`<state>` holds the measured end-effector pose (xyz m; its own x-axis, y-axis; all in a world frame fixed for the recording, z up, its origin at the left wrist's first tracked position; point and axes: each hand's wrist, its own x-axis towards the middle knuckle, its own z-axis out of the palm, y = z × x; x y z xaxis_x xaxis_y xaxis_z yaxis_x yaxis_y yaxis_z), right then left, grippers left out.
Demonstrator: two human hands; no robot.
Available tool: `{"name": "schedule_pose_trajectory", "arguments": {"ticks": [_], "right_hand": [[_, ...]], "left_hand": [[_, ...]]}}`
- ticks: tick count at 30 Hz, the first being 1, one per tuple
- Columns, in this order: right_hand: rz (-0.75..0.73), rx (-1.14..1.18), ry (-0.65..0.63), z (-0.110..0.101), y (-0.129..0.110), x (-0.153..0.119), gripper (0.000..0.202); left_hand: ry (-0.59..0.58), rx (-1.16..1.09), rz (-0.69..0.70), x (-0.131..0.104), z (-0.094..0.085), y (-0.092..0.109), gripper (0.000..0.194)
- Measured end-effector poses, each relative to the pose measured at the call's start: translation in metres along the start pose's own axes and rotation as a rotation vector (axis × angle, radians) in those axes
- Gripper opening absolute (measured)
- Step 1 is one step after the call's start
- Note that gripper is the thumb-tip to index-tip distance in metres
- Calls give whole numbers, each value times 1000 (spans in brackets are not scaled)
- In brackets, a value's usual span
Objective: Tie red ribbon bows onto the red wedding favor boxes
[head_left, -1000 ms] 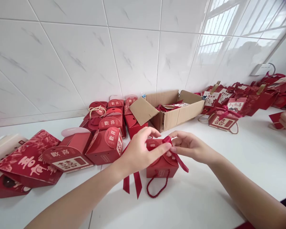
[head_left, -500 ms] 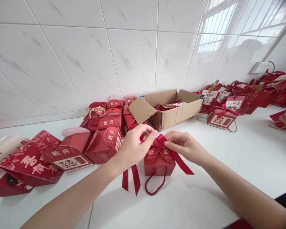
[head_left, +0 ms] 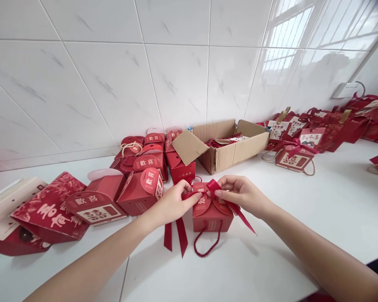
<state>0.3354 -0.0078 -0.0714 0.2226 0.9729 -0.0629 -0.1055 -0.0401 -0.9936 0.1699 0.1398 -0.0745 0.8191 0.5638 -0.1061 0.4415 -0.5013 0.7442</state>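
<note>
A small red gift box (head_left: 211, 218) with pale printed characters stands on the white surface in front of me, its dark red cord handle (head_left: 207, 254) hanging at the near side. Across its top runs a shiny red ribbon (head_left: 182, 237). My left hand (head_left: 179, 201) pinches the ribbon at the box's left side, with two tails dangling below that hand. On the right, my right hand (head_left: 239, 193) grips a raised loop of the same ribbon between thumb and fingers. Another tail slants down to the right beneath it.
Behind the box sits an open cardboard carton (head_left: 236, 149) holding red pieces and cards. Several red boxes (head_left: 141, 191) are grouped at the left. A ribboned box (head_left: 292, 159) and red bags (head_left: 330, 130) line the right, by the tiled wall (head_left: 176, 84).
My left hand has lowered and pulled a stretch of ribbon out leftward. My right hand stays by the loop. Another person's hand at the right edge has mostly left view.
</note>
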Motion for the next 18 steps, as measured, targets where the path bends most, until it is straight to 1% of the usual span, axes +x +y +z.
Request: {"name": "schedule_pose_trajectory", "arguments": {"ticks": [5,8,11,13,15,18], "right_hand": [[27,8,66,1,4,3,30],[32,16,93,3,6,4,32],[36,12,101,5,5,3,33],[28,-7,114,7,4,2,31],[4,-45,120,9,5,1,29],[-37,-134,126,12,5,0,26]], "left_hand": [[-82,-103,20,-4,-2,1,44],[-108,-119,29,-10,-10,6,46],[-82,-109,49,-14,-19,11,43],[-40,-73,79,-14,-21,10,41],[2,-26,117,-12,-21,6,41],[34,20,147,-9,-18,0,38]]}}
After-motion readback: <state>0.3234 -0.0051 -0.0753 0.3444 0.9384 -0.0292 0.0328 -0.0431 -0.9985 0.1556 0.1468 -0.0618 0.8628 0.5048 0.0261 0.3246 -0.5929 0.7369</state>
